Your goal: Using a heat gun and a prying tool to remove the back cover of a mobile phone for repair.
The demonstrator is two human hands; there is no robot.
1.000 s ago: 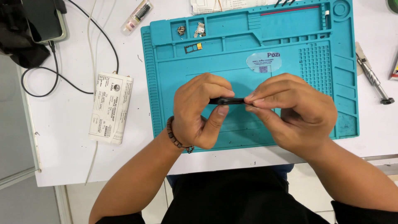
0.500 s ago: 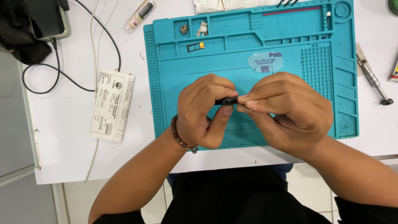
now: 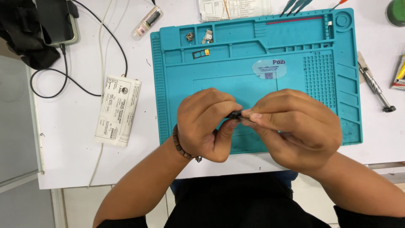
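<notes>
Both hands meet over the front half of a teal work mat [image 3: 295, 71] on a white table. My left hand [image 3: 204, 124] and my right hand [image 3: 295, 126] pinch a small black part [image 3: 234, 115] between their fingertips; most of the part is hidden by the fingers. A beaded bracelet [image 3: 182, 147] circles my left wrist. Small metal pieces [image 3: 190, 37] and a tiny tray-like part [image 3: 199, 53] lie in the mat's upper left compartments.
A white boxy adapter [image 3: 118, 110] with cables lies left of the mat. A black pouch with a phone [image 3: 55, 21] sits at the far left corner. A small vial [image 3: 147, 22], papers [image 3: 234, 8], a screwdriver [image 3: 374, 86] and a green object [image 3: 395, 12] surround the mat.
My hands have drawn closer together, so the black part shows much less between the fingertips than a second ago.
</notes>
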